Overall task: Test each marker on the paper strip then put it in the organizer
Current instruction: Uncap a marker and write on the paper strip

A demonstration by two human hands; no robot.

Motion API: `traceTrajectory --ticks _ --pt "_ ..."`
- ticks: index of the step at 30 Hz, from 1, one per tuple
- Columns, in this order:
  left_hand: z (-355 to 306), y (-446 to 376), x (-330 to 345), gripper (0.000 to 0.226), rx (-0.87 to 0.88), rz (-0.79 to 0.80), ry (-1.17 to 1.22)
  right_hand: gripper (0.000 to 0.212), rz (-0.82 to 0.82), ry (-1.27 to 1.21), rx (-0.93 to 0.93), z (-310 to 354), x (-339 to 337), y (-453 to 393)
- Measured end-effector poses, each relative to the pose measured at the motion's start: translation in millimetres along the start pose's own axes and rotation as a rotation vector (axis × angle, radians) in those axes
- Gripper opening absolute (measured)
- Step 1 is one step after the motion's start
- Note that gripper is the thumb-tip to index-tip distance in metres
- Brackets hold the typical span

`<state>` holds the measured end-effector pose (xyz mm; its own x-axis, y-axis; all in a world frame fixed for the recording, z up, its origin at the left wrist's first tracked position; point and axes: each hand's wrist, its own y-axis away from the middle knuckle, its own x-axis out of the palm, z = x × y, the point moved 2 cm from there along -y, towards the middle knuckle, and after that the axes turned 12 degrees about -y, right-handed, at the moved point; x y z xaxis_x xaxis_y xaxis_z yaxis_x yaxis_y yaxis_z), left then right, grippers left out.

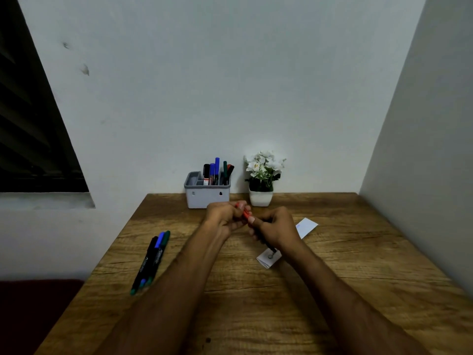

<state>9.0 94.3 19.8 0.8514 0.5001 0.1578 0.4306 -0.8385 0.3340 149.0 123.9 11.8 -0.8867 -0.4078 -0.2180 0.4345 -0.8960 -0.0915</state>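
A small white pot of white flowers (261,175) stands at the back of the wooden counter (358,290), just right of the grey organizer (206,198), both against the wall. Three markers (151,262) lie side by side near the counter's left edge, well apart from the rest. The paper strip (305,227) lies to the right, partly hidden under the right hand (275,229), its near end (268,258) showing a small mark. Both hands meet in front of the organizer: the left hand (225,216) is closed on a red cap (244,211), the right wraps the dark marker barrel (266,245). The organizer's right compartments hold several upright markers (217,171); its left compartment looks empty.
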Motion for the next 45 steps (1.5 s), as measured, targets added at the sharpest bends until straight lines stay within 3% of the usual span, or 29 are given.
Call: traceTrajectory --ticks 5,8,10,14,16,19,25,28,31,33,40,42,45 --pt "3.7 -3.1 11.7 0.019 -0.053 0.017 0.091 0.031 -0.023 -0.029 0.089 -1.4 -9.4 -0.3" --pt "-3.4 -22.2 -20.0 0.008 0.047 -0.293 0.062 0.027 0.006 -0.133 0.184 -10.8 -23.8 15.0" --pt "-6.6 -35.6 -39.8 0.012 0.112 -0.386 -0.120 0.026 0.000 -0.212 0.199 -15.4 -35.3 22.6" --pt "5.3 -40.8 -20.8 0.016 0.301 -0.350 -0.966 0.014 -0.050 -0.413 0.140 -5.7 -42.2 22.0" --pt "15.4 -38.7 -9.8 0.015 0.397 -0.408 -1.235 0.010 -0.041 -0.418 0.077 0.3 -43.3 21.3" --pt "26.8 -37.5 -7.1 0.016 0.511 -0.436 -1.404 0.030 -0.044 -0.436 0.009 -3.4 -48.7 19.6" --pt "32.2 -27.2 -2.5 0.016 0.597 -0.428 -1.491 0.036 -0.062 -0.597 -0.040 -14.2 -56.8 14.3" --pt "32.2 -24.9 -0.7 0.013 0.760 -0.418 -1.464 0.037 -0.074 -0.677 -0.092 -21.3 -62.0 12.1" --pt "33.3 -20.2 6.7 0.019 0.973 -0.285 -1.376 0.026 -0.152 -0.801 -0.060 -28.7 -67.0 12.2" --pt "35.4 -11.1 12.7 0.026 1.009 -0.141 -1.306 0.018 -0.221 -0.809 -0.014 -33.7 -69.6 14.3" --pt "60.9 3.7 16.8 0.052 0.771 0.355 -1.345 0.007 -0.266 -0.576 -0.033 -47.0 -82.2 28.9" --pt "65.1 4.8 17.5 0.054 0.768 0.427 -1.352 0.002 -0.255 -0.514 -0.060 -48.6 -83.0 31.8" --pt "64.3 6.9 19.2 0.056 0.779 0.452 -1.385 0.012 -0.234 -0.366 -0.093 -51.1 -81.3 29.3"
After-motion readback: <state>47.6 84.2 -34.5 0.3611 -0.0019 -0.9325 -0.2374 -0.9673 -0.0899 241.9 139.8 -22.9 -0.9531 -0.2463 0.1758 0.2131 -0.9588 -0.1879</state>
